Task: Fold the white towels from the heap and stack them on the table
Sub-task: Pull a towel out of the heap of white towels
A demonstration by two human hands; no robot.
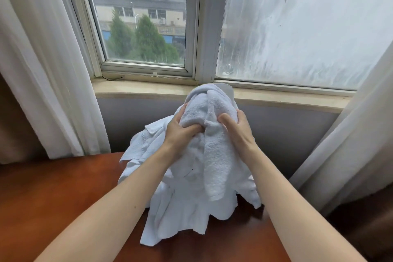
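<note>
**Now: both hands on one towel, over the heap**

Left hand (178,132) grips the bunched white towel (212,117), fingers curled into the cloth. Right hand (238,132) grips its other side, thumb pressed in. The towel is raised, one end hanging down over the heap (180,202) of white towels. The heap sits on the red-brown tabletop (53,198), below the windowsill (138,89).

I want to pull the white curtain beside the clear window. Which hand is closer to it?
Left. The left hand grips the fluffy white towel on the side facing that white cloth curtain; the right hand grips the towel's other side, farther away.
</note>
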